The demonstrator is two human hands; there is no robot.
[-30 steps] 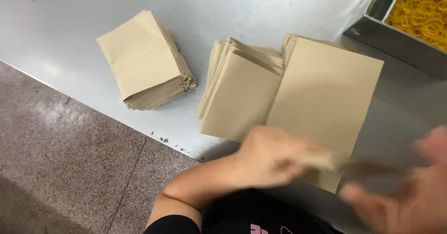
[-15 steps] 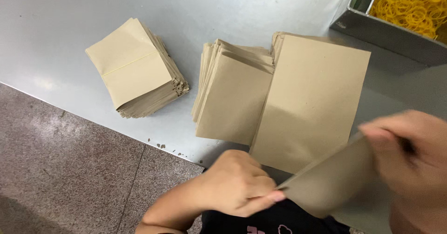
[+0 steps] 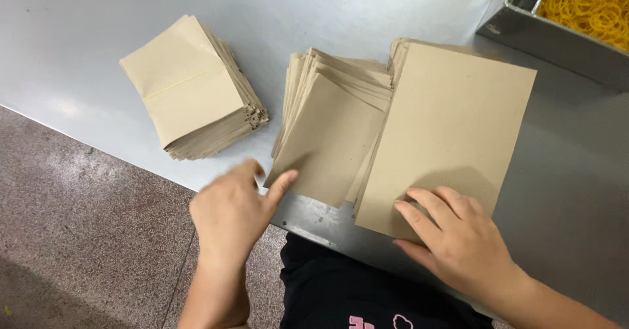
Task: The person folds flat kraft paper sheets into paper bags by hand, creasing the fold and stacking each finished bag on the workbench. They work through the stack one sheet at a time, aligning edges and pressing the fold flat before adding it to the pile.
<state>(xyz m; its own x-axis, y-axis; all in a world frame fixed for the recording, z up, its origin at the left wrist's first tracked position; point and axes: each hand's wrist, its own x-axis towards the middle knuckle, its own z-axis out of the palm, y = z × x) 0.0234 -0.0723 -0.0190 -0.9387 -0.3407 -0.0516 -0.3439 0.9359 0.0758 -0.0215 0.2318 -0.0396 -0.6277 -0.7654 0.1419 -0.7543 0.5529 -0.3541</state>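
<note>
Right hand (image 3: 462, 240) is laid flat, fingers spread, on the top sheet (image 3: 452, 132) near the bench (image 3: 576, 172) front edge. Left hand (image 3: 229, 214), open (nothing grasped), touches the fanned stack (image 3: 331, 129) beside it.

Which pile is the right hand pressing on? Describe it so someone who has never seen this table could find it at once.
On the grey metal table, three piles of tan paper bags lie in a row. The right hand rests flat on the right pile, nearest the tray of yellow rubber bands. Its top bag is the largest plain sheet showing; the middle pile is fanned and the left pile shows a fold line.
</note>
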